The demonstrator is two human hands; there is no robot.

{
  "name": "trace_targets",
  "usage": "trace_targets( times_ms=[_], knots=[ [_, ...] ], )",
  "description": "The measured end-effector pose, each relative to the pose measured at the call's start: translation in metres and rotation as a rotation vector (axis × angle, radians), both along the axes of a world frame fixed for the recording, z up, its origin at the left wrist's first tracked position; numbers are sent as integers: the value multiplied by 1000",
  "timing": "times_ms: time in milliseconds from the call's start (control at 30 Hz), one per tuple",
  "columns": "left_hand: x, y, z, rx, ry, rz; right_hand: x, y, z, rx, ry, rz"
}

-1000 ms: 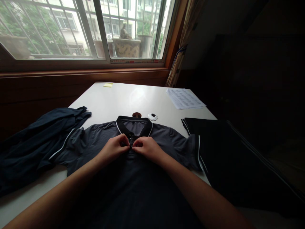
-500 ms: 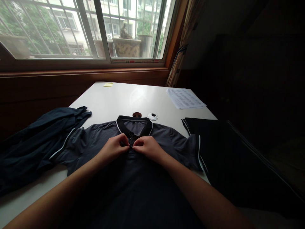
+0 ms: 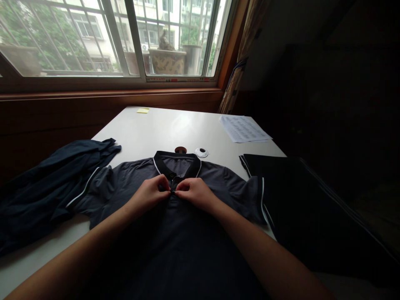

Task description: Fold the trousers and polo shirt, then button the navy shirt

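A dark polo shirt (image 3: pixel 175 233) lies spread on the white table (image 3: pixel 156 129), its white-edged black collar (image 3: pixel 163 166) toward the window. My left hand (image 3: pixel 153 189) is closed in a pinch on the left side of the placket, just below the collar. Facing it, my right hand (image 3: pixel 193 191) pinches the placket's other side, the fingertips of both hands almost touching. A button shows at the collar opening above them. Whatever small part lies between the fingertips is too hidden to make out.
Crumpled dark cloth (image 3: pixel 56 179) lies at the left. A folded dark garment (image 3: pixel 287 200) with white piping sits at the right. Beyond the collar are a round brown hole (image 3: pixel 180 150) and a white ring-shaped piece (image 3: pixel 201 153). Printed papers (image 3: pixel 243 129) and a yellow note (image 3: pixel 143 110) lie farther back.
Almost nothing differs. Both hands keep their pinch on the placket, and the whole view has shifted very slightly.
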State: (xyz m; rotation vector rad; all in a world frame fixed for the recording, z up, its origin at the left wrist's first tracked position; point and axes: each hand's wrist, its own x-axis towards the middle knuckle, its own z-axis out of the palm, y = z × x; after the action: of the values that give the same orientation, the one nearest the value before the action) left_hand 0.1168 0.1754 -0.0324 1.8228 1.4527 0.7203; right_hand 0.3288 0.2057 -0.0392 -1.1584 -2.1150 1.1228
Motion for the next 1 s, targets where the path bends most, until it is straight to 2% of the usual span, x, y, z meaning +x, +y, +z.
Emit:
trace_targets(
  times_ms=[1000],
  knots=[
    [1, -1, 2, 10, 22, -4, 2, 4, -5, -56, 47, 28]
  ],
)
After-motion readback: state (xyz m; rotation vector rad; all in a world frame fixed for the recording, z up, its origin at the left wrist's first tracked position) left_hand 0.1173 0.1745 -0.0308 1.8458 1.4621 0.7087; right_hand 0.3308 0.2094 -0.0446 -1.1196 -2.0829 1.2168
